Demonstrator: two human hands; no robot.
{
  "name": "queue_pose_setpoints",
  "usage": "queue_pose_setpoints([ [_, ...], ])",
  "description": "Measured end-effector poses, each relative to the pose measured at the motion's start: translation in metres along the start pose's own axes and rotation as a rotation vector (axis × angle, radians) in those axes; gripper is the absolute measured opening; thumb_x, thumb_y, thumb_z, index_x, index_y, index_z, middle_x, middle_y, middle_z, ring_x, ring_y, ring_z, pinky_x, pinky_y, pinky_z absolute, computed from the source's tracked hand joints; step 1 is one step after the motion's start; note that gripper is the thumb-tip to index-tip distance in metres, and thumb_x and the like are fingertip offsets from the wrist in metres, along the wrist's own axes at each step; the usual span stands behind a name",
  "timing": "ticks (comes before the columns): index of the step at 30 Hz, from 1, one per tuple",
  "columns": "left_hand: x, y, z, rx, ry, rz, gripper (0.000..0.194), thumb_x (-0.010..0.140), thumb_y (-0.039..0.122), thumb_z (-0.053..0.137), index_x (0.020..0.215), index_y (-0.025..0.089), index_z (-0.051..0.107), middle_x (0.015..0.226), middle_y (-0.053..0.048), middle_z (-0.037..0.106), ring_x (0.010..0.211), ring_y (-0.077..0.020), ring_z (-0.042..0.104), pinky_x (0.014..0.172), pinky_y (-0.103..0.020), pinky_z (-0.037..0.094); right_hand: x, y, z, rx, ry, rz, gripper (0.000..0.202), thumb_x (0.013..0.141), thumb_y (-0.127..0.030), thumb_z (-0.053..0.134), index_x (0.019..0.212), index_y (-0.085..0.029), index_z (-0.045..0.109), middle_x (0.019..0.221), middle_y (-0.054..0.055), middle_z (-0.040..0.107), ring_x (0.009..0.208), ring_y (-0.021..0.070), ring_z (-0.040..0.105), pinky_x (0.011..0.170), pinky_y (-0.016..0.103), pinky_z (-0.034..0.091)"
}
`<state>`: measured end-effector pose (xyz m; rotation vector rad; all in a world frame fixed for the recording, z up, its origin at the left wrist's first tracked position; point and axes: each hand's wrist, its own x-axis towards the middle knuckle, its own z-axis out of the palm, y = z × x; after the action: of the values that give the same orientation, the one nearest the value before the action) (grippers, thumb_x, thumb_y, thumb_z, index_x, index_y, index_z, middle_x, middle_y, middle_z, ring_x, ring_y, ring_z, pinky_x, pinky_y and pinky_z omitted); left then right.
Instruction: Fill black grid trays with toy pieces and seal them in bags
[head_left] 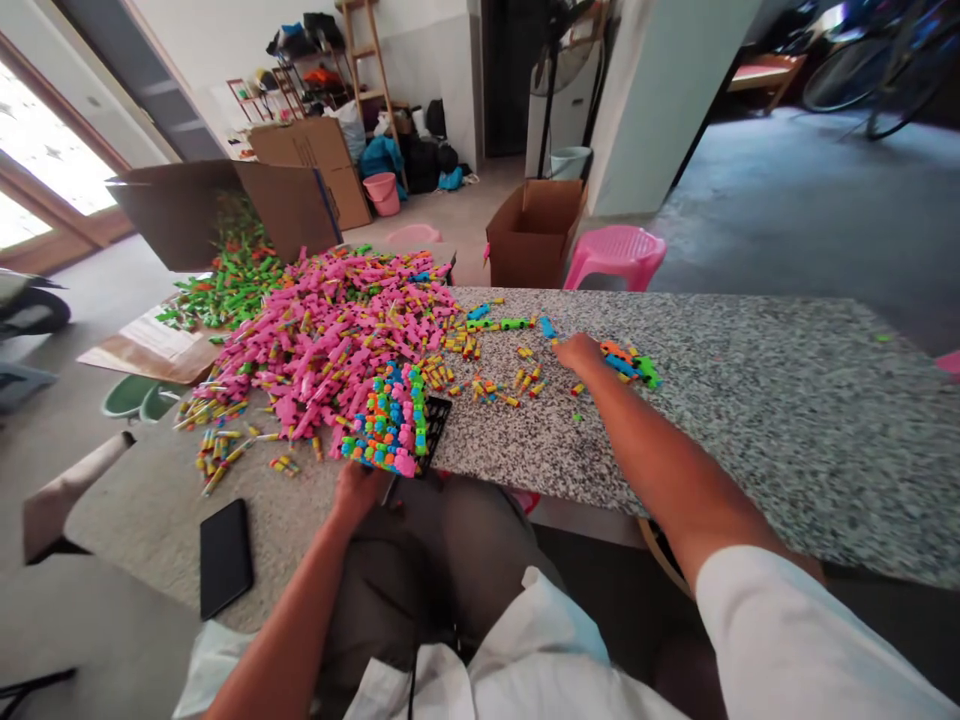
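Observation:
My left hand (358, 492) grips the near left edge of a black tray (438, 422), tilted at the table's front edge. Rows of pink, blue, orange and green pieces (386, 425) fill most of the tray. My right hand (576, 352) reaches over the speckled table, its fingers closed at a small blue piece (547, 327). Just right of that hand lie orange, blue and green pieces (628, 364). A large heap of pink pieces (330, 325) stands behind the tray. Small yellow and red sticks (487, 388) are scattered between the heap and my right hand.
A black phone (226, 558) lies on the table (787, 400) at the near left. Green pieces (244, 280) spill from a cardboard box (184, 210) at the back left. Beyond the table stand an open brown box (531, 250) and a pink stool (616, 250).

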<state>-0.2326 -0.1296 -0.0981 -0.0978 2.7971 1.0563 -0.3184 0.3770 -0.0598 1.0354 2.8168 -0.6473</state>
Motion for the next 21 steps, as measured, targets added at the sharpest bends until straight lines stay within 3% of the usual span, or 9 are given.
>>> queue_pose_setpoints([
  [4,0.000,0.004,-0.001,-0.035,0.006,0.043,0.042,0.075,0.052,0.067,0.096,0.017,0.080,0.088,-0.006,0.080,0.091,-0.0288,0.073,0.069,-0.029,0.055,-0.060,-0.045,0.025,0.420,-0.215,-0.192,0.034,0.104,-0.036,0.053,0.102,-0.012,0.076,0.087,0.012,0.078,0.070,0.0167,0.071,0.067,0.024,0.055],
  [7,-0.001,0.009,-0.002,-0.076,-0.002,0.068,0.040,0.074,0.050,0.071,0.095,0.017,0.080,0.089,-0.007,0.081,0.095,-0.0298,0.073,0.074,-0.031,0.058,-0.106,-0.081,0.054,0.709,-0.404,-0.352,0.022,0.099,-0.025,0.056,0.091,-0.012,0.072,0.078,0.009,0.076,0.060,0.0147,0.066,0.059,0.023,0.053],
  [9,-0.002,0.011,-0.003,-0.053,-0.006,0.046,0.037,0.073,0.049,0.071,0.089,0.016,0.079,0.083,-0.007,0.079,0.094,-0.0304,0.073,0.073,-0.031,0.058,-0.126,-0.100,0.072,0.703,-0.459,-0.438,0.022,0.098,-0.026,0.058,0.086,-0.014,0.072,0.074,0.007,0.074,0.060,0.0163,0.066,0.060,0.025,0.054],
  [12,-0.006,0.011,-0.002,-0.014,-0.016,0.028,0.036,0.075,0.049,0.068,0.085,0.016,0.078,0.076,-0.006,0.076,0.090,-0.0291,0.072,0.071,-0.031,0.056,-0.139,-0.118,0.094,0.563,-0.446,-0.530,0.026,0.099,-0.034,0.060,0.091,-0.015,0.075,0.076,0.006,0.075,0.070,0.0194,0.070,0.069,0.027,0.055],
  [15,-0.008,0.009,-0.001,-0.039,-0.034,0.072,0.040,0.078,0.051,0.064,0.090,0.016,0.079,0.079,-0.006,0.077,0.090,-0.0272,0.072,0.072,-0.030,0.056,-0.142,-0.125,0.105,0.404,-0.352,-0.611,0.031,0.101,-0.043,0.061,0.102,-0.016,0.077,0.087,0.007,0.078,0.082,0.0204,0.071,0.073,0.026,0.051],
  [21,-0.005,-0.002,0.003,-0.057,-0.031,0.103,0.048,0.078,0.054,0.066,0.103,0.016,0.080,0.089,-0.008,0.080,0.091,-0.0277,0.072,0.078,-0.033,0.057,-0.145,-0.126,0.107,0.175,-0.224,-0.732,0.028,0.102,-0.036,0.059,0.112,-0.015,0.074,0.103,0.011,0.078,0.092,0.0212,0.070,0.075,0.025,0.044],
])
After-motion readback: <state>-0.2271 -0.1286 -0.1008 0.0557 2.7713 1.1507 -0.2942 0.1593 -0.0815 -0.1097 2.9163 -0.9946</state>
